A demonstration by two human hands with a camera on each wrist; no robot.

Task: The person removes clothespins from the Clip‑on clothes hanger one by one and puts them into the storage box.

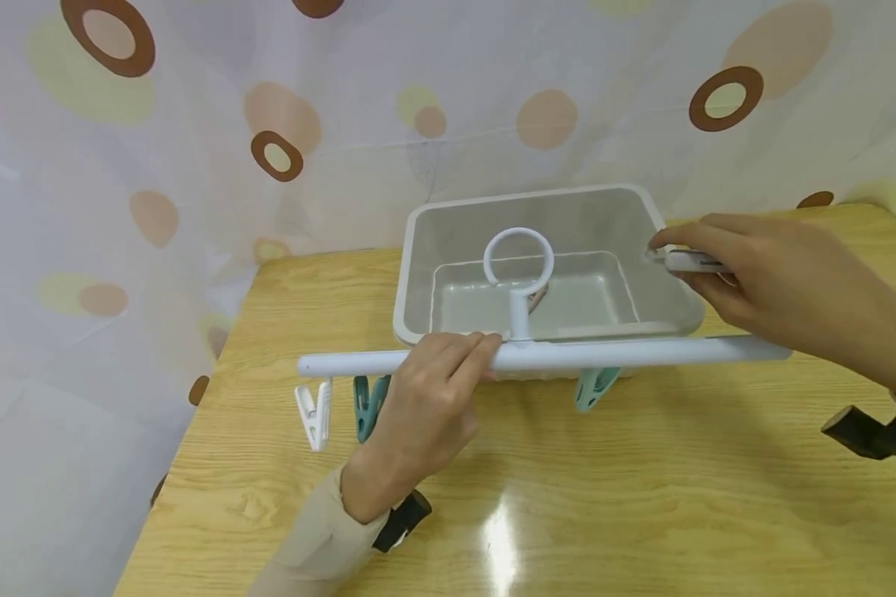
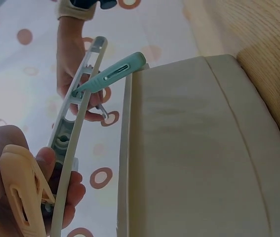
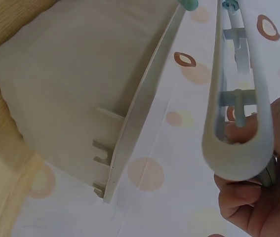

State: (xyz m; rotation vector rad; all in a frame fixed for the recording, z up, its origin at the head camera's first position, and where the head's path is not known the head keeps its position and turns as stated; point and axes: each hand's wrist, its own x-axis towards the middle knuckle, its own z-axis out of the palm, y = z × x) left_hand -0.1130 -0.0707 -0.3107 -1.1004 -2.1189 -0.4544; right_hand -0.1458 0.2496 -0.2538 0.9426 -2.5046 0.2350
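Note:
A white clip hanger, a long bar point(image 1: 612, 355) with a ring on a short stem, is held level in front of a grey plastic basin point(image 1: 645, 203). My left hand point(image 1: 433, 394) grips the bar left of the stem. On it hang a white clothespin point(image 1: 314, 419), a dark teal clothespin point(image 1: 366, 408) and a light teal clothespin point(image 1: 594, 388). Beside the left fingers in the left wrist view is a peach clothespin point(image 2: 22, 197). My right hand point(image 1: 762, 257) pinches another white clothespin point(image 1: 694, 261) above the bar's right end, near the basin's right rim.
The basin stands at the back of a wood-grain table point(image 1: 605, 497), against a wall covering with printed circles point(image 1: 433, 166). Behind the hanger's stem, a small brownish thing point(image 1: 538, 297) shows inside the basin.

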